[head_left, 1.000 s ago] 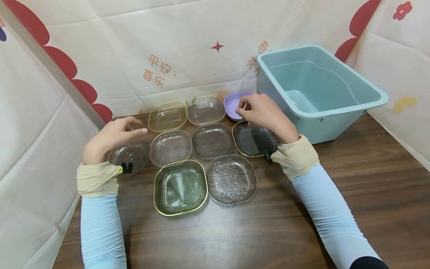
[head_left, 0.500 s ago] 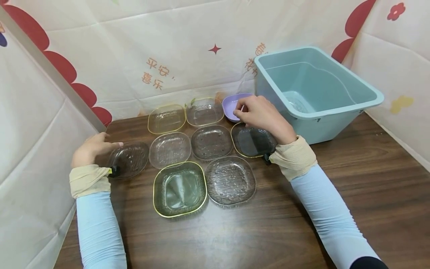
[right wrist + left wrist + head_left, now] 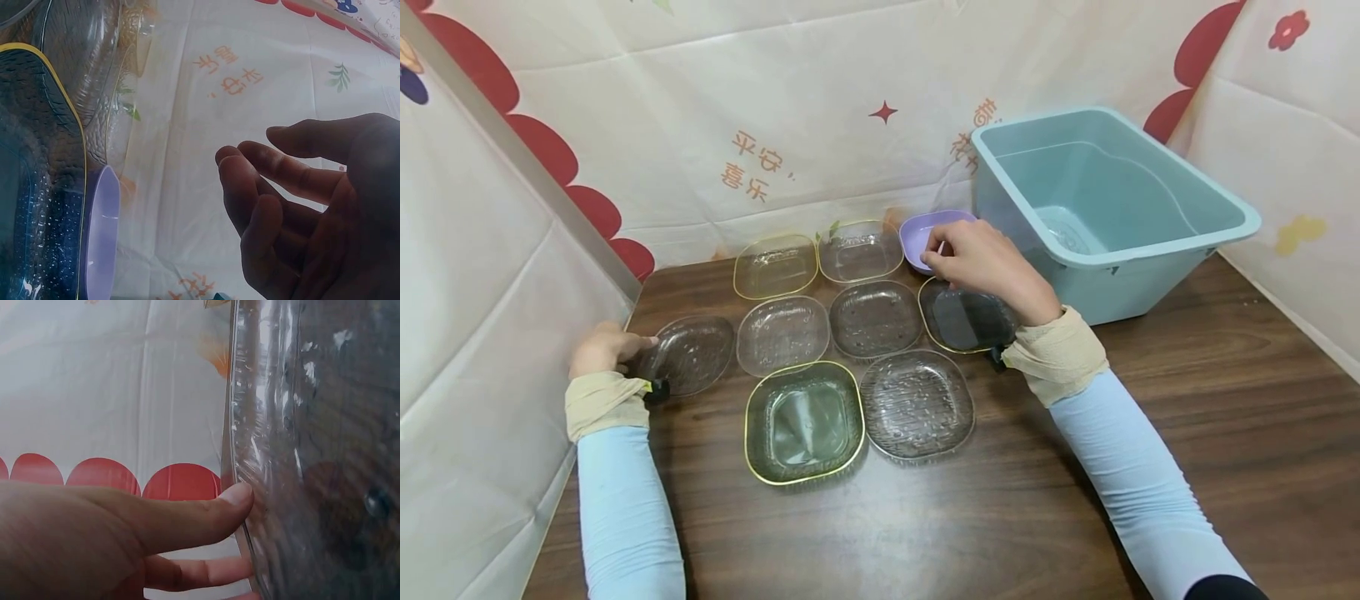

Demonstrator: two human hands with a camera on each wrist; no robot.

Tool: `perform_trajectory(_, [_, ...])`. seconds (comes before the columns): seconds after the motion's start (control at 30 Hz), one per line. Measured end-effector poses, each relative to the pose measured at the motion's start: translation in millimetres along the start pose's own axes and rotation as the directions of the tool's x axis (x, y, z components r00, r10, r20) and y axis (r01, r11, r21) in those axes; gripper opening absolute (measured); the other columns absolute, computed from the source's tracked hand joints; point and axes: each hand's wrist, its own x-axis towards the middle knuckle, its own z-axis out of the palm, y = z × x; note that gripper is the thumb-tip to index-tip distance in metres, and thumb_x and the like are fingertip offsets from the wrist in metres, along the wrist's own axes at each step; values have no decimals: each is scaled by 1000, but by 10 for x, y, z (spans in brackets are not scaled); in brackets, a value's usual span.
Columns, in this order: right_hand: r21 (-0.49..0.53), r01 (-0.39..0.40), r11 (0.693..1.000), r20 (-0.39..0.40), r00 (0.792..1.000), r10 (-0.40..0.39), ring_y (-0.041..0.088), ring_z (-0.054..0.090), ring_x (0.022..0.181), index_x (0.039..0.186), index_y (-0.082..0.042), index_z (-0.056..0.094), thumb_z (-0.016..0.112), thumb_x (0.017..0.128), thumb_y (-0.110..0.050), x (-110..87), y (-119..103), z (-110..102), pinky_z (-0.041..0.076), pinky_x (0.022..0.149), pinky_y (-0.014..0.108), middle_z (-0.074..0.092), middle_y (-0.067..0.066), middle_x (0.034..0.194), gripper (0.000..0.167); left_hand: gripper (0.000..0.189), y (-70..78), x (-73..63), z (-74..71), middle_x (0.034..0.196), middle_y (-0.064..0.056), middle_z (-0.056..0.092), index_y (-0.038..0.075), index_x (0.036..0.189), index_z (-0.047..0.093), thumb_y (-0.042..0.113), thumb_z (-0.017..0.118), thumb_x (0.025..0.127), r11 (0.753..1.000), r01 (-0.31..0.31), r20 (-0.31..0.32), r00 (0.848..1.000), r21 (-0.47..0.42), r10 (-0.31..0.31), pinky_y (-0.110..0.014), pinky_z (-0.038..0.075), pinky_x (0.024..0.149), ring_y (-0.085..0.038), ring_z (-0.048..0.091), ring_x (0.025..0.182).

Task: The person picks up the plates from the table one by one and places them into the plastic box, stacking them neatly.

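At the left end of the middle row, my left hand (image 3: 604,348) grips the edge of a clear plastic tray (image 3: 692,358). The left wrist view has the thumb (image 3: 228,500) on the rim and the other fingers at the outer side, partly hidden. Above the dark tray with a yellow rim (image 3: 966,317) hovers my right hand (image 3: 992,265), fingers loosely bent, nothing held. A small purple tray (image 3: 917,237) lies just behind that hand. Two more clear trays (image 3: 782,335) (image 3: 876,318) fill the middle row.
A green yellow-rimmed tray (image 3: 805,425) and a clear ribbed tray (image 3: 917,404) are in front. Two yellow-rimmed clear trays (image 3: 775,267) (image 3: 861,250) line the back. A large blue-green bin (image 3: 1105,258) stands at the back right, near the cloth wall (image 3: 820,108).
My left hand has moved left and down from above the left clear tray, and now its thumb and fingers take the tray's edge. My right hand has stayed nearly still.
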Motion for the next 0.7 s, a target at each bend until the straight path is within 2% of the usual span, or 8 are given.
perform_trajectory(0.07, [-6, 0, 1000, -2, 1000, 0, 13, 67, 57, 92, -20, 73, 58, 100, -30, 1, -4, 9, 50, 67, 37, 71, -4, 68, 20, 74, -16, 16, 9, 119, -39, 58, -28, 131, 44, 36, 62, 100, 999, -10, 9, 1000, -49, 11, -36, 63, 72, -28, 74, 77])
perform_trajectory(0.13, [-12, 2, 1000, -2, 1000, -2, 13, 67, 57, 91, -20, 73, 58, 99, -30, 4, -7, 18, 49, 67, 38, 70, -3, 67, 20, 68, -19, 32, 7, 113, -37, 61, -27, 126, 48, 34, 64, 99, 998, -34, 32, 999, -61, 36, -36, 63, 72, -24, 73, 75])
perform_trajectory(0.27, [-14, 5, 1000, 5, 1000, -5, 13, 67, 57, 92, -18, 73, 58, 99, -30, 6, -10, 35, 49, 67, 38, 72, 1, 70, 21, 56, 2, 60, -9, 107, -35, 61, -24, 115, 59, 30, 66, 98, 993, -108, 62, 993, 55, 105, -46, 59, 83, -36, 66, 91])
perform_trajectory(0.37, [-16, 4, 1000, 8, 1000, -4, 13, 67, 57, 91, -18, 73, 58, 99, -30, 2, -8, 37, 50, 67, 38, 72, 1, 71, 21, 44, 24, 98, -1, 92, -26, 65, -17, 100, 69, 27, 67, 97, 981, -149, 70, 988, 125, 141, -43, 54, 77, -35, 60, 87])
perform_trajectory(0.43, [-16, 1, 1000, 10, 1000, -1, 13, 67, 57, 90, -19, 73, 58, 99, -30, -1, -4, 35, 50, 67, 38, 72, 0, 70, 20, 35, 31, 130, 20, 78, -15, 67, -13, 92, 70, 22, 66, 97, 986, -149, 97, 985, 74, 142, -36, 53, 70, -26, 63, 76])
perform_trajectory(0.5, [-17, -1, 1000, 13, 1000, 2, 13, 67, 57, 89, -20, 72, 58, 99, -31, -2, 0, 34, 50, 67, 38, 71, -2, 70, 20, 27, 33, 140, 36, 67, -5, 66, -11, 91, 67, 15, 63, 98, 990, -137, 128, 982, -21, 138, -29, 54, 63, -15, 63, 66])
perform_trajectory(0.6, [-16, -2, 1000, 19, 1000, 2, 13, 67, 58, 90, -20, 72, 58, 100, -31, -2, 2, 32, 50, 67, 38, 70, -3, 69, 20, 19, 37, 123, 34, 66, 0, 66, -12, 97, 59, 6, 55, 100, 983, -112, 154, 979, -145, 134, -25, 56, 58, -9, 64, 60])
perform_trajectory(0.7, [-19, 2, 1000, 19, 1000, -1, 13, 67, 58, 92, -19, 73, 58, 100, -31, 4, 2, 28, 50, 67, 38, 70, -4, 67, 20, 14, 67, 79, 5, 67, 1, 66, -11, 99, 53, 3, 52, 102, 973, -116, 127, 982, -202, 143, -23, 58, 57, -7, 64, 59])
